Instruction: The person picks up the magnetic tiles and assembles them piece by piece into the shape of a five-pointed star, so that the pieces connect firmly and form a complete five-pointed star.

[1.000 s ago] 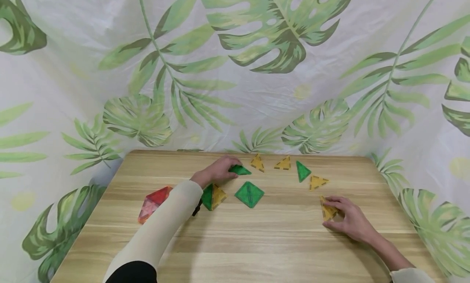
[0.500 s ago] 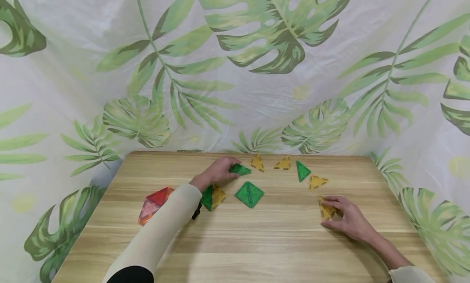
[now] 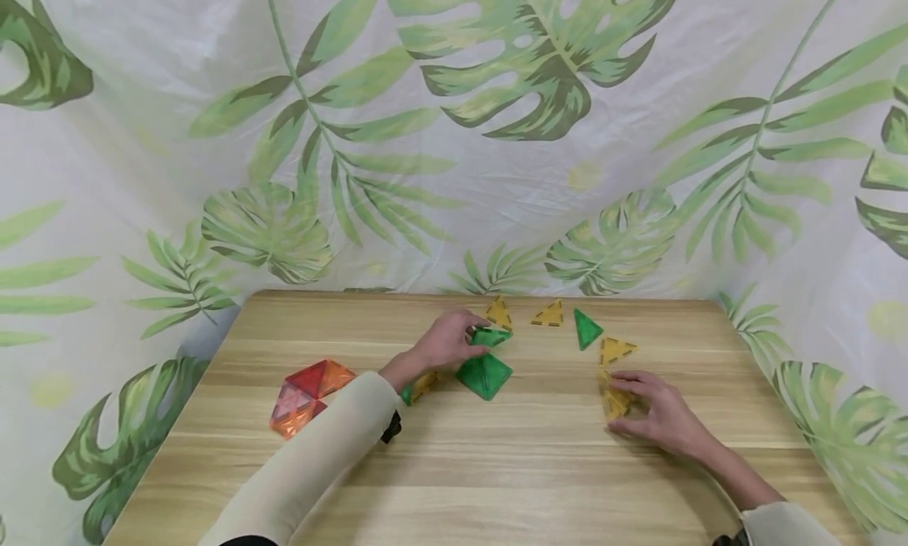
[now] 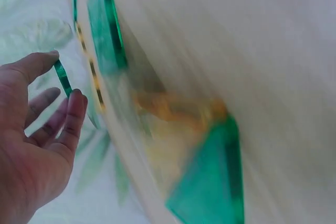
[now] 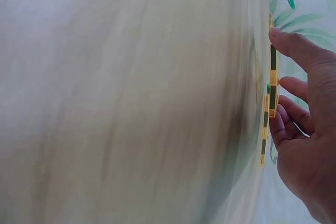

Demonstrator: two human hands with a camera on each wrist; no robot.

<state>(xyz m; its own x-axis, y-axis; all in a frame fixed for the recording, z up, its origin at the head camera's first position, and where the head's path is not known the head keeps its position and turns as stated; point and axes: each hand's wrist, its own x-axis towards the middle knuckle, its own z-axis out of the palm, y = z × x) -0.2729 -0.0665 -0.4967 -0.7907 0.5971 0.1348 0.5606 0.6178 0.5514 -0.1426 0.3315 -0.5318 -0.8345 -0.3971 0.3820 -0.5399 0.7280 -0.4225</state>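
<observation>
My left hand pinches a green triangular magnetic tile between thumb and fingertips. In the left wrist view this tile is seen edge-on, raised off the table. Just in front of it lie two green triangles forming a diamond. A green and yellow tile pair is partly hidden by my left forearm. My right hand holds a yellow triangular tile by opposite edges; the right wrist view shows that tile edge-on. Just behind it lies another yellow triangle.
Along the back of the wooden table lie a yellow triangle, a second yellow triangle and a green triangle. At left, red, pink and orange tiles form a cluster. A leaf-patterned cloth hangs behind the table.
My left hand has moved right with the green tile, toward the green diamond. The right hand has shifted slightly left with its yellow tile. More of the red and orange cluster shows.
</observation>
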